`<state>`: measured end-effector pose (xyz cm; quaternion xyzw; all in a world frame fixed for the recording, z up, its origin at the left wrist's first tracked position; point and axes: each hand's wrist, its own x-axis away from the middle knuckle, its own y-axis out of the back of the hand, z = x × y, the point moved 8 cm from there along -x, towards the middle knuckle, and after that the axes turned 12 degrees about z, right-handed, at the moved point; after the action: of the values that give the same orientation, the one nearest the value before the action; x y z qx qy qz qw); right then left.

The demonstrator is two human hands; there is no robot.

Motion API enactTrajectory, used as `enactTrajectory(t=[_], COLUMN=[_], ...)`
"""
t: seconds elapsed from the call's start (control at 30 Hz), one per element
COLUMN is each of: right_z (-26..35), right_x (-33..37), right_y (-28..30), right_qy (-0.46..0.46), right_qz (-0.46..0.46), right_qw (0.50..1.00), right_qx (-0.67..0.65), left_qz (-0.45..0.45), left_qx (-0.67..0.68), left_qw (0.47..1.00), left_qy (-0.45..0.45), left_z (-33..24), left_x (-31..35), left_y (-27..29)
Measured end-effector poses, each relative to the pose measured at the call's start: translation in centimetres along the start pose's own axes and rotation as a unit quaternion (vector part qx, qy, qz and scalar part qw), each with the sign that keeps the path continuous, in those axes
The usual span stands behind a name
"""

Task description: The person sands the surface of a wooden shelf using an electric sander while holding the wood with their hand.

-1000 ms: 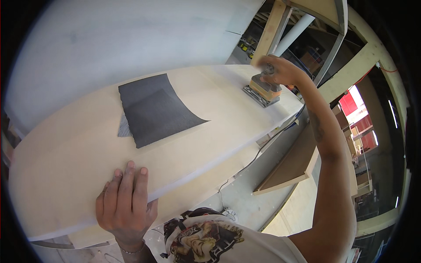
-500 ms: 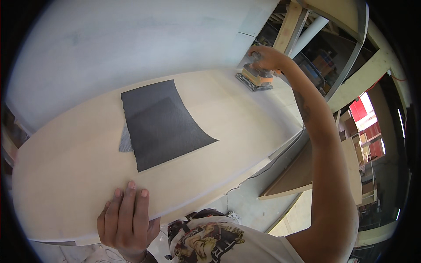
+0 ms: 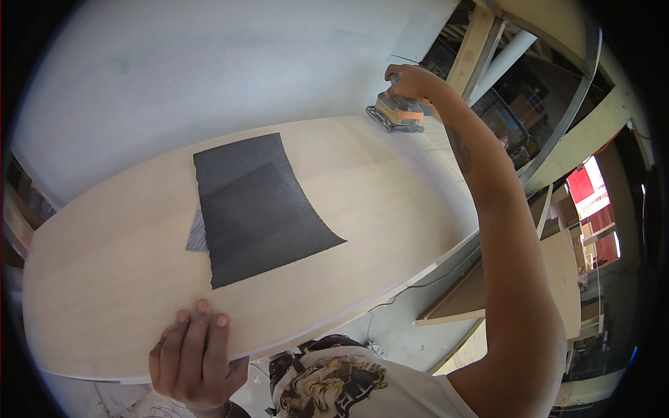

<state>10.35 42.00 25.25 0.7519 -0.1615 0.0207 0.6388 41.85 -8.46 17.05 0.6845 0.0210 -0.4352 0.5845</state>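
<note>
Sander (image 3: 399, 113): orange and dark, stood at the far right end of the pale panel (image 3: 376, 188), close to its back edge; its base seemed to rest on the surface
Right hand (image 3: 411, 81): stretched far out, fingers closed around the sander's upper grip
Left hand (image 3: 191, 352): lay palm down at the panel's near edge, fingers straight with narrow gaps between them, nothing seen in their hold
Dark sheet (image 3: 258, 209): lay across the panel's middle, between the two hands, touched by neither, its right corner drawn out to a point
Grey piece (image 3: 198, 233): showed only as a corner from under the sheet's left side
Sanding so far: appeared under way, judging by the tool's place; the bare panel looked pale and fairly even, with a whitish, perhaps dusty, band toward the right end
Sanding left: hard to judge, since no clear border split worked from unworked surface; the patch beneath the sheet could not be reached while covered, and nothing marked the job as finished
Hidden under sheet: the panel's middle and most of the grey piece
Hidden at the grip: the right palm and some fingertips; whether the sander was running could not be told
Cut off or dim: the left wrist at the lower rim, and the cable (image 3: 411, 284), whose link to the sander could not be traced
</note>
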Motion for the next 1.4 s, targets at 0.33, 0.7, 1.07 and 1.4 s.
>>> enactTrajectory(t=[0.33,0.7,1.07,1.4], right_z=[-3.9,-9.3,-12.3,-13.0], right_x=[-4.1,-9.7,-12.8,-13.9], right_y=[-1.9,-5.2,-7.0,-7.6], right_qy=[-0.006,0.017,0.044,0.051], right_qz=[-0.025,-0.041,-0.053,-0.06], right_qw=[1.0,0.999,0.998,0.997], right_qx=[0.005,-0.016,-0.006,-0.018], left_qz=[0.004,0.019,0.03,0.037], left_qx=[0.015,0.022,0.01,0.013], left_qw=[1.0,0.999,0.999,0.999], left_qy=[0.003,-0.017,-0.038,-0.026], left_z=[3.0,6.7,6.9,5.9], left_x=[0.9,0.6,1.9,1.2], left_y=[-2.1,-8.9,-12.9,-13.6])
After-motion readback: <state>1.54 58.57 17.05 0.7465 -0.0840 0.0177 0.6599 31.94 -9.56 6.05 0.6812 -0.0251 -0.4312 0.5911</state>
